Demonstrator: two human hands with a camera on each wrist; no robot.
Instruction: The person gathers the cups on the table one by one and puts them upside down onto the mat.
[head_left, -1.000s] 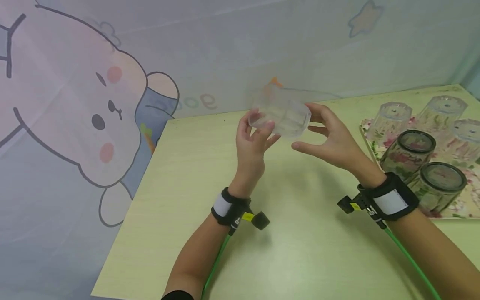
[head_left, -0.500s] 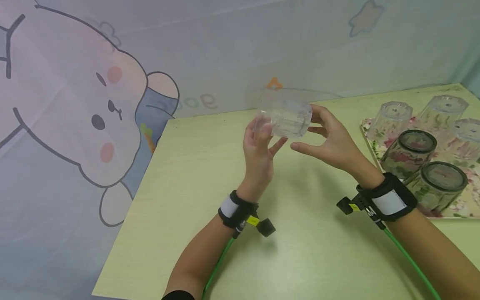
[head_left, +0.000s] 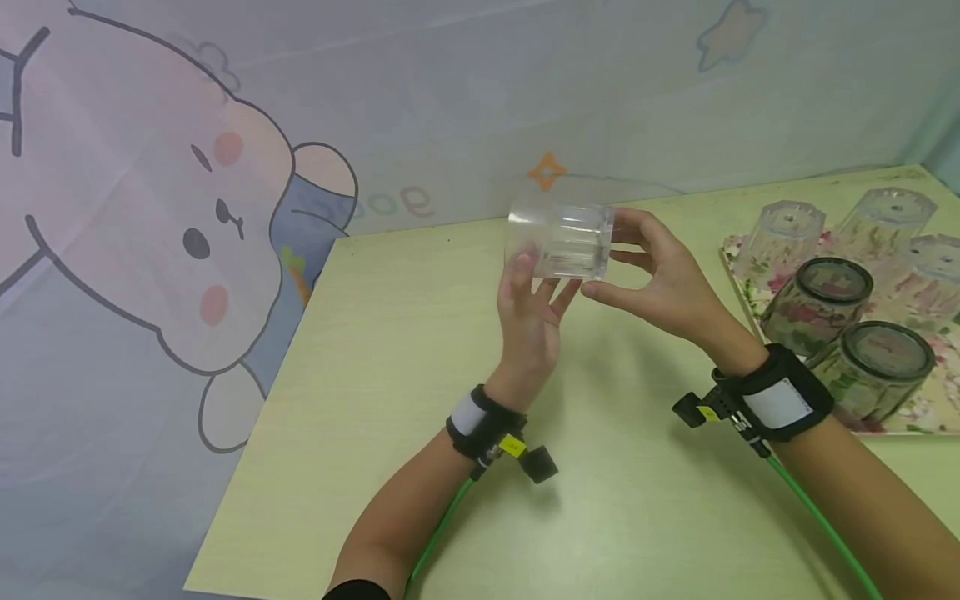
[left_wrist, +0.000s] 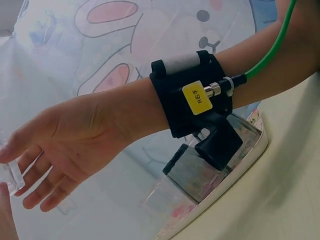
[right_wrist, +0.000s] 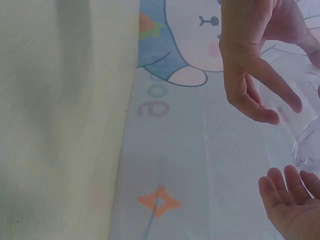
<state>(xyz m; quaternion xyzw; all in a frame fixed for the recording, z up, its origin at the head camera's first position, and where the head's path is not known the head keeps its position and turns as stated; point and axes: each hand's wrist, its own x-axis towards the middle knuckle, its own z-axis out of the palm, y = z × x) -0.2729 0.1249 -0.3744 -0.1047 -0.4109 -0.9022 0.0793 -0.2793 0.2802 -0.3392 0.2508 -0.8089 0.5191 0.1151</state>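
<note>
A clear drinking glass [head_left: 573,237] lies sideways in the air above the table, its base to the right. My left hand [head_left: 528,321] holds it near the mouth end, thumb in front and other fingers beneath. At the base end is my right hand [head_left: 656,279], its fingers spread and gently bent, fingertips at or very near the glass; contact is unclear. In the right wrist view the left hand [right_wrist: 260,55] reaches down to the glass [right_wrist: 300,117], with the right hand [right_wrist: 295,200] below. The left wrist view shows the right hand [left_wrist: 70,142] beside the glass's edge [left_wrist: 11,175].
A floral tray [head_left: 926,408] on the right of the pale table [head_left: 360,375] bears several upturned glasses, among them two dark-based ones, one nearer [head_left: 873,375] and one behind [head_left: 817,304]. A cartoon-printed curtain [head_left: 450,100] hangs behind. Green cables run from both wristbands.
My left hand has shifted right and rotated, bringing the glass from a tilt to nearly level and its base closer to the right thumb. The right hand has barely moved.
</note>
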